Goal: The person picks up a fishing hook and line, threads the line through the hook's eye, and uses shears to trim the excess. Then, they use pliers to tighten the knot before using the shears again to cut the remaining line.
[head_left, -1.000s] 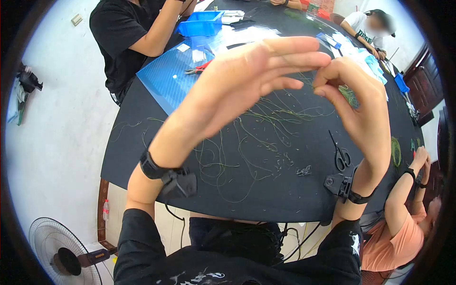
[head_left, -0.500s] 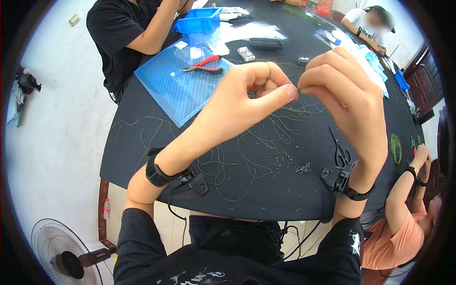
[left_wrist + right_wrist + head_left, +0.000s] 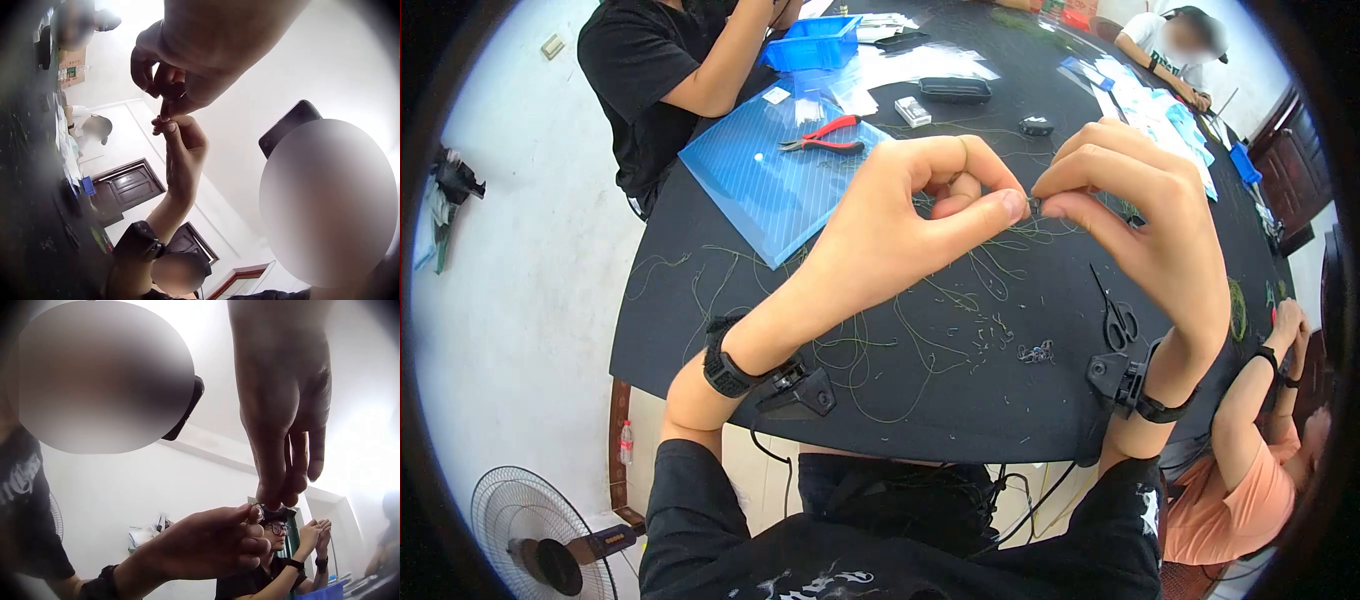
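In the head view, my left hand (image 3: 900,215) and right hand (image 3: 1160,200) are raised over the table, fingertips nearly meeting. A thin green line (image 3: 966,155) is looped round a finger of the left hand, whose thumb and forefinger pinch at its end. The right thumb and fingers pinch a tiny dark piece (image 3: 1036,206) right beside the left thumb tip; its kind cannot be told. Both wrist views show the left hand (image 3: 206,540) and right hand (image 3: 184,147) tip to tip, fingers covering most of the held piece.
On the black table (image 3: 880,400) lie tangled green lines (image 3: 900,320), a little heap of small metal pieces (image 3: 1036,351) and black scissors (image 3: 1114,318). Red-handled pliers (image 3: 830,138) rest on a blue sheet (image 3: 745,195), with a blue bin (image 3: 815,45) behind. Other people sit around.
The left hand, flat with fingers stretched a second ago, has turned and curled into a pinch, its line now visible. The right hand stays close by, its thumb now showing beneath the fingers.
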{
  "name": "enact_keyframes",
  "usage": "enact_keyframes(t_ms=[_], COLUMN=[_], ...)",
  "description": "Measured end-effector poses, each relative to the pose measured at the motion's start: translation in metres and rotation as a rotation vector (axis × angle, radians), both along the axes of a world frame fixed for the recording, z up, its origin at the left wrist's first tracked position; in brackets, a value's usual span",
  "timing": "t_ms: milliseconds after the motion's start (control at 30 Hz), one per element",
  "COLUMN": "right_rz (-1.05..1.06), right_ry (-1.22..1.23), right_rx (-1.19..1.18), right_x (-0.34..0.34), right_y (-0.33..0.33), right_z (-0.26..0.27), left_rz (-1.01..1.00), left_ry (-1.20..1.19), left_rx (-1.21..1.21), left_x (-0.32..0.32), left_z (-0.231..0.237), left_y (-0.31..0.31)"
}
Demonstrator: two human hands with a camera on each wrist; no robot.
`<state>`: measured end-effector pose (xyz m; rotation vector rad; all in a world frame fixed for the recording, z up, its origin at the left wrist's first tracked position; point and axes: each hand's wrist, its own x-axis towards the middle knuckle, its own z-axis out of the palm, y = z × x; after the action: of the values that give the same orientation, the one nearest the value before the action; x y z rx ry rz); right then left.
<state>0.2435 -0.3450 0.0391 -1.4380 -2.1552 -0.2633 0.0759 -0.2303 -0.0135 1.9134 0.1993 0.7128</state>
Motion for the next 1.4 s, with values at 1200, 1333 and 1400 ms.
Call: enact_keyframes(t_ms=[1200,1333,1400], right_rz=[-0.001,0.019,0.008], right_ry=[0.007,-0.017,-0.003], right_rx=[0.151,0.21,0.186], right_x=[-0.013,-0.01,-0.01], right_y=[0.001,0.008,0.009], right_z=[0.002,-0.002,-0.003], left_rz=[0.096,0.107,0.102], left_ry=[-0.078,-0.073,-0.068], left_rx=[0.327,0.343,0.348], left_x=[-0.001,-0.003,-0.003], left_z=[0.0,0.001,0.0], left_y=[-0.005,-0.007,-0.007])
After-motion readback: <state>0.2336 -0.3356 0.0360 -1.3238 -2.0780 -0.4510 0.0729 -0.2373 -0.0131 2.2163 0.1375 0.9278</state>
